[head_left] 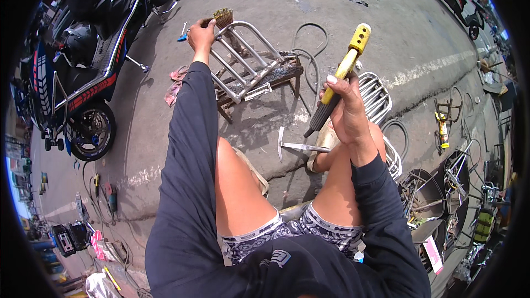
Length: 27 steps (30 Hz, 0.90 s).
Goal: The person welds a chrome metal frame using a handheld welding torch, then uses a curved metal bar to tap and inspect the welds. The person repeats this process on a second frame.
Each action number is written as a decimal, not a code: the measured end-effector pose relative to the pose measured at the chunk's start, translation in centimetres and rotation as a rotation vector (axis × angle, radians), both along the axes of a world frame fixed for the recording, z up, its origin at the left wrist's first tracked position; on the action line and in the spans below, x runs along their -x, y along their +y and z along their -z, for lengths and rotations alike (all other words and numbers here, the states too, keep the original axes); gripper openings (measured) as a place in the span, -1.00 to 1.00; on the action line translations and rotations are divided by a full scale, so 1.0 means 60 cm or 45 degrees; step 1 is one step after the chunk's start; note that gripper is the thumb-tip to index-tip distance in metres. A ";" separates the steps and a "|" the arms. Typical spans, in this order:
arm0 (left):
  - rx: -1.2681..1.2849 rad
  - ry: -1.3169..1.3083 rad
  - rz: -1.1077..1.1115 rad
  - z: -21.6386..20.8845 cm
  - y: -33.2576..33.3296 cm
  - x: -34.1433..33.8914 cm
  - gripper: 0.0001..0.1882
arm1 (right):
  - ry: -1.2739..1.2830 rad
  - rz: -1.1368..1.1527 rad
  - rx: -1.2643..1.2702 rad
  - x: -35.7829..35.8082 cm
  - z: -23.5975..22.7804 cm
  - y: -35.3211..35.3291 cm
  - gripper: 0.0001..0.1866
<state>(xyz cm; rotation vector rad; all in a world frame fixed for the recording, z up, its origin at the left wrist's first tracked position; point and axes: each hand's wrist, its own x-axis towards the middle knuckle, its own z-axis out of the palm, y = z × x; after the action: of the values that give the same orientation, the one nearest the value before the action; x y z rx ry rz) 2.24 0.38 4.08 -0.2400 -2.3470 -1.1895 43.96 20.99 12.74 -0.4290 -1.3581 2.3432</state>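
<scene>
My left hand (201,37) is closed at the far left corner of a welded metal tube rack (247,59), around what looks like the dark end of a wire brush (223,17). Its brown bristles stick up beside my fingers. The rack lies tilted on a low, charred stand (284,70). My right hand (346,105) is wrapped round a yellow welding electrode holder (353,55) with a black ribbed grip, raised above my right knee. No electrode shows in its jaws. A chipping hammer (298,146) lies on the ground between my feet.
Another bent-tube rack (375,99) sits beyond my right knee. A cable (314,55) coils behind the stand. A motorcycle (83,88) is parked at left, a scooter (458,3) far right. Tubs of metal scraps (422,193) stand at lower right, an angle grinder (112,197) at left.
</scene>
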 end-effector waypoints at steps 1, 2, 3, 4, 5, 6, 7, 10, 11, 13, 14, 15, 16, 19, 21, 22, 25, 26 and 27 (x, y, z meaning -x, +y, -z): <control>0.017 -0.050 -0.047 -0.004 0.004 -0.003 -0.75 | 0.021 -0.004 -0.024 -0.001 0.003 -0.003 -0.36; 0.022 -0.053 -0.087 -0.010 0.008 -0.003 -0.76 | 0.016 0.013 -0.039 -0.001 0.005 -0.006 -0.32; 0.038 -0.116 -0.127 -0.018 0.013 -0.001 -0.77 | -0.001 0.025 -0.024 -0.002 0.007 -0.007 -0.32; 0.033 -0.126 -0.185 -0.025 0.016 0.001 -0.75 | -0.004 0.026 -0.018 -0.004 0.009 -0.007 -0.31; 0.009 -0.035 -0.182 -0.034 0.020 0.004 -0.74 | -0.001 0.028 -0.014 -0.005 0.010 -0.006 -0.30; 0.007 -0.018 -0.164 -0.042 0.020 0.007 -0.73 | -0.001 0.032 -0.009 -0.005 0.010 -0.005 -0.30; 0.007 -0.036 -0.173 -0.048 0.022 0.009 -0.72 | 0.002 0.025 0.006 -0.007 0.011 -0.004 -0.29; 0.132 -0.195 -0.180 -0.054 0.020 0.008 -0.66 | 0.019 0.026 0.042 -0.008 0.010 -0.002 -0.30; 0.215 -0.277 -0.209 -0.050 0.019 0.005 -0.66 | 0.018 0.025 0.050 -0.009 0.010 -0.002 -0.30; 0.282 -0.393 -0.184 -0.039 0.017 -0.003 -0.72 | 0.025 0.016 0.056 -0.009 0.009 -0.004 -0.31; 0.248 -0.299 -0.260 -0.034 0.016 -0.005 -0.70 | 0.034 0.014 0.057 -0.008 0.009 -0.006 -0.32; 0.235 -0.307 -0.295 -0.030 0.016 -0.007 -0.68 | 0.046 0.013 0.058 -0.008 0.009 -0.007 -0.32; 0.232 -0.251 -0.296 -0.027 0.016 -0.008 -0.68 | 0.036 0.008 0.066 -0.008 0.009 -0.009 -0.32; 0.245 -0.195 -0.195 -0.030 0.016 -0.004 -0.68 | 0.031 0.015 0.085 -0.007 0.008 -0.010 -0.34; 0.263 -0.203 -0.143 -0.034 0.016 -0.002 -0.69 | 0.042 0.023 0.086 -0.002 0.007 -0.009 -0.35; 0.298 -0.206 -0.133 -0.036 0.016 -0.001 -0.68 | 0.036 0.017 0.092 -0.001 0.007 -0.008 -0.37; 0.267 -0.228 -0.158 -0.034 0.015 0.002 -0.68 | -0.009 -0.014 0.095 0.003 0.009 -0.007 -0.42; 0.254 -0.258 -0.171 -0.033 0.015 0.004 -0.70 | -0.045 -0.023 0.081 0.004 0.012 -0.006 -0.43; 0.222 -0.230 -0.203 -0.035 0.016 0.006 -0.71 | -0.063 -0.042 0.058 0.004 0.015 -0.006 -0.44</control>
<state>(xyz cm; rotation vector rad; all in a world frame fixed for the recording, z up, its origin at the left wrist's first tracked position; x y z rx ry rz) 1.88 1.32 6.16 -0.0021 -2.5754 -0.9676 43.71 20.64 11.83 -0.4848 -1.3463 2.4096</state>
